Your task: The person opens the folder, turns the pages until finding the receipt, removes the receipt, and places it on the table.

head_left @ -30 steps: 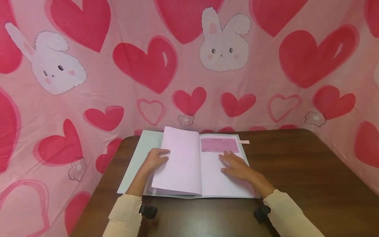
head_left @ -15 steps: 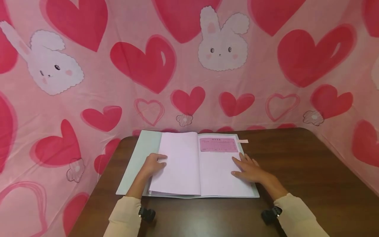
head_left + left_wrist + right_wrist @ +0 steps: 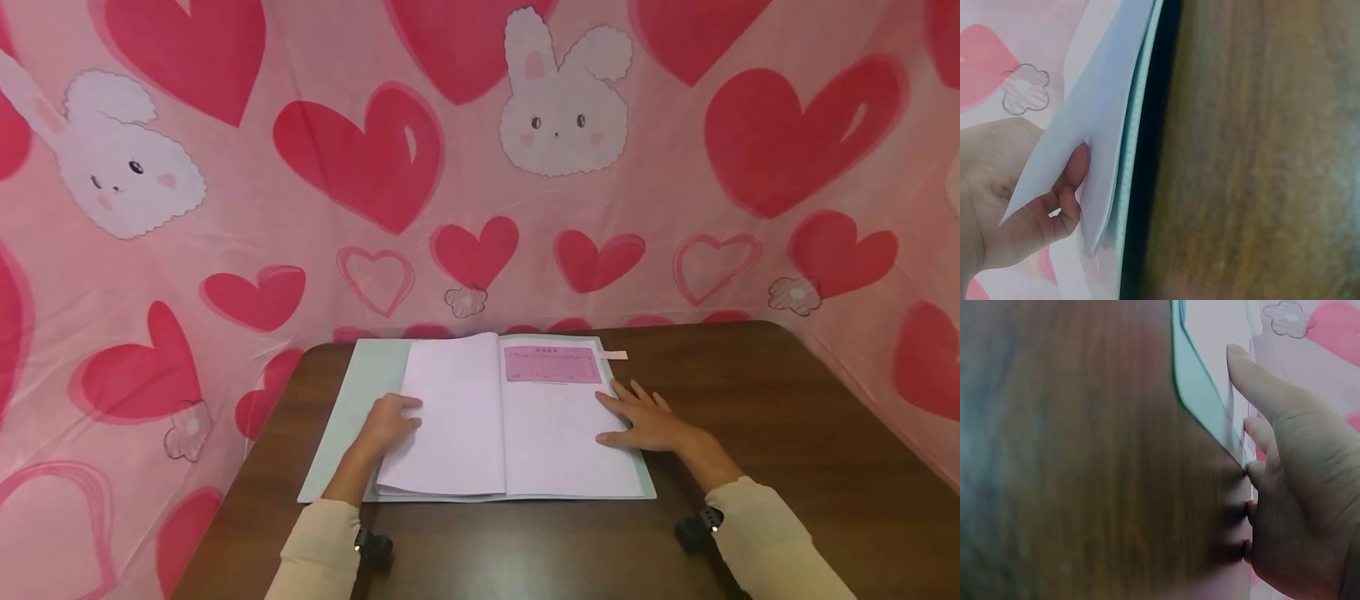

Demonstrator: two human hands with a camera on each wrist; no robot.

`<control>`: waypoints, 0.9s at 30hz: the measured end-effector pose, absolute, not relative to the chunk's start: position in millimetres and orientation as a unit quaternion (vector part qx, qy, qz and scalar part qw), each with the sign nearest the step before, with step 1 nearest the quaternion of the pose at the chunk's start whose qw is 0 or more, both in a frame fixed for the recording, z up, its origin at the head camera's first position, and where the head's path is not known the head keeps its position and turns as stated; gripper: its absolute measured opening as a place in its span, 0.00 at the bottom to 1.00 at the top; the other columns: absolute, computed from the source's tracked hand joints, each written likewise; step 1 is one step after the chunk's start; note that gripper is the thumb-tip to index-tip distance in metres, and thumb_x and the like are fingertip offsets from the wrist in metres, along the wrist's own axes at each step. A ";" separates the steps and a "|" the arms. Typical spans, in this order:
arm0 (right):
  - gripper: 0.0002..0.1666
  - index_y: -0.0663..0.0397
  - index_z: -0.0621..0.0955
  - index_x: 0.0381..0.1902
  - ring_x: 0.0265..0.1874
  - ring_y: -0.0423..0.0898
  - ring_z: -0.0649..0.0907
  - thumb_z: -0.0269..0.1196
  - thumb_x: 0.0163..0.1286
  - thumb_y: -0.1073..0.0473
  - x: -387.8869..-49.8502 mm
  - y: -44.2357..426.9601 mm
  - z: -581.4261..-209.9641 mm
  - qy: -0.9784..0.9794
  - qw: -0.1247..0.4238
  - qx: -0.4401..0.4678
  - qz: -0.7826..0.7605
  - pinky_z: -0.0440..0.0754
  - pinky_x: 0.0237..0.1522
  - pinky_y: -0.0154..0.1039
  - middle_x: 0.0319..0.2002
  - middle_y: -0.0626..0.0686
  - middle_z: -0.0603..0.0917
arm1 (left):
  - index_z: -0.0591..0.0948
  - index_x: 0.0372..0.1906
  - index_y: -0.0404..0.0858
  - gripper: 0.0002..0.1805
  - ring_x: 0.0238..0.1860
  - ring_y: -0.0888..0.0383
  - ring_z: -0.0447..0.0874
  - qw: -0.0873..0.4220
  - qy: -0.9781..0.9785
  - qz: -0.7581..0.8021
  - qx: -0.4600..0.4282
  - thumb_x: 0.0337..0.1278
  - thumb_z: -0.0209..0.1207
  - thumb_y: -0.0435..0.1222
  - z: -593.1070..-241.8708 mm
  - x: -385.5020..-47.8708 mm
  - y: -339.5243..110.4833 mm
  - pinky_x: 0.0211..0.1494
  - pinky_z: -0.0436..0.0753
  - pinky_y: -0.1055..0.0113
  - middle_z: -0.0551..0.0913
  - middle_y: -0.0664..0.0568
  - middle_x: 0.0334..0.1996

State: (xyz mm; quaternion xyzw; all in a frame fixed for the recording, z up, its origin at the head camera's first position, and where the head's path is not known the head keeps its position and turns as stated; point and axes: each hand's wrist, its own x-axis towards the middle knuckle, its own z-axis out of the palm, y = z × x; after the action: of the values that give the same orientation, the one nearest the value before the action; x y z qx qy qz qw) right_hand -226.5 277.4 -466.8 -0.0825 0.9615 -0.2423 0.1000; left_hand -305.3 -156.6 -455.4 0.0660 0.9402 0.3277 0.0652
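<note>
An open notebook with a pale green cover [image 3: 330,450] lies on the table. My left hand [image 3: 388,423] holds the outer edge of the left white page [image 3: 457,417]. In the left wrist view that page [image 3: 1100,87] curves away from the leaves below it, with curled fingers [image 3: 1071,206] tucked under its edge. My right hand [image 3: 645,419] rests spread at the outer edge of the right page [image 3: 562,442]. In the right wrist view its thumb [image 3: 1260,381] touches the paper and its other fingertips reach the tabletop.
A pink printed slip [image 3: 553,364] sits at the top of the right page, and a pale tab [image 3: 613,355] sticks out beside it. Brown wooden table [image 3: 757,400] surrounds the notebook. Behind hangs a pink cloth [image 3: 315,208] with hearts and rabbits.
The left page, raised at its upper part a second ago, now lies lower. My right hand has slid rightward from the middle of the right page to its outer edge.
</note>
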 end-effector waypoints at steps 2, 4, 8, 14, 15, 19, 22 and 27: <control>0.59 0.49 0.60 0.80 0.78 0.76 0.44 0.66 0.58 0.28 -227.7 279.3 -467.3 0.962 0.102 -0.085 -0.239 0.37 0.74 0.78 0.82 0.67 0.49 | 0.83 0.60 0.31 0.20 0.71 0.35 0.73 0.070 0.943 0.319 0.066 0.64 0.64 0.30 -456.9 -305.0 -156.8 0.73 0.73 0.42 0.81 0.35 0.63; 0.60 0.49 0.60 0.80 0.78 0.76 0.44 0.66 0.58 0.29 -227.9 280.6 -466.8 0.961 0.104 -0.086 -0.241 0.36 0.73 0.78 0.82 0.66 0.49 | 0.83 0.60 0.32 0.20 0.71 0.36 0.73 0.072 0.945 0.310 0.072 0.64 0.64 0.31 -459.0 -305.4 -157.0 0.72 0.73 0.42 0.81 0.36 0.63; 0.60 0.50 0.60 0.80 0.78 0.77 0.43 0.67 0.58 0.30 -227.8 282.2 -466.1 0.959 0.107 -0.087 -0.249 0.35 0.73 0.78 0.82 0.67 0.48 | 0.84 0.58 0.34 0.18 0.65 0.38 0.77 0.065 0.950 0.293 0.089 0.63 0.64 0.30 -461.2 -304.0 -157.3 0.69 0.76 0.43 0.83 0.36 0.59; 0.60 0.51 0.60 0.80 0.78 0.77 0.43 0.68 0.58 0.31 -228.4 282.5 -466.1 0.957 0.106 -0.089 -0.256 0.34 0.73 0.78 0.82 0.67 0.48 | 0.86 0.58 0.41 0.17 0.64 0.39 0.72 0.044 0.963 0.249 0.096 0.65 0.63 0.35 -461.4 -298.5 -156.3 0.66 0.74 0.38 0.75 0.35 0.62; 0.60 0.51 0.60 0.80 0.78 0.77 0.42 0.68 0.58 0.31 -228.6 282.6 -466.2 0.956 0.106 -0.089 -0.258 0.34 0.73 0.78 0.82 0.67 0.48 | 0.86 0.58 0.41 0.17 0.67 0.36 0.70 0.036 0.966 0.236 0.102 0.66 0.63 0.36 -461.7 -297.9 -155.9 0.67 0.71 0.35 0.73 0.33 0.66; 0.59 0.52 0.60 0.79 0.78 0.77 0.42 0.68 0.58 0.32 -228.9 283.0 -466.8 0.954 0.103 -0.090 -0.267 0.32 0.72 0.78 0.82 0.68 0.47 | 0.85 0.60 0.44 0.18 0.77 0.31 0.57 0.006 0.973 0.189 0.135 0.67 0.61 0.37 -462.0 -292.1 -150.5 0.72 0.56 0.24 0.67 0.32 0.74; 0.59 0.53 0.61 0.79 0.78 0.77 0.42 0.69 0.58 0.33 -228.7 283.2 -467.5 0.952 0.100 -0.093 -0.273 0.32 0.72 0.78 0.81 0.68 0.47 | 0.85 0.60 0.46 0.18 0.78 0.33 0.60 -0.019 0.972 0.166 0.166 0.67 0.61 0.36 -462.4 -286.2 -142.7 0.73 0.51 0.22 0.73 0.36 0.72; 0.58 0.53 0.61 0.79 0.78 0.77 0.42 0.69 0.59 0.34 -228.4 284.0 -468.3 0.952 0.097 -0.094 -0.276 0.33 0.72 0.78 0.81 0.69 0.48 | 0.85 0.60 0.48 0.18 0.73 0.42 0.73 -0.043 0.965 0.154 0.205 0.68 0.61 0.35 -462.1 -278.1 -125.4 0.74 0.54 0.24 0.83 0.44 0.64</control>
State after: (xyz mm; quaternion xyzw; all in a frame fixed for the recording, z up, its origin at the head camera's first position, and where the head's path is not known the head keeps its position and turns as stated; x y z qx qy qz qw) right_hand -228.4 284.0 -468.3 -0.0942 0.9517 -0.2758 0.0966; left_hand -278.1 -125.4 -462.1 0.2054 0.9654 0.1545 -0.0432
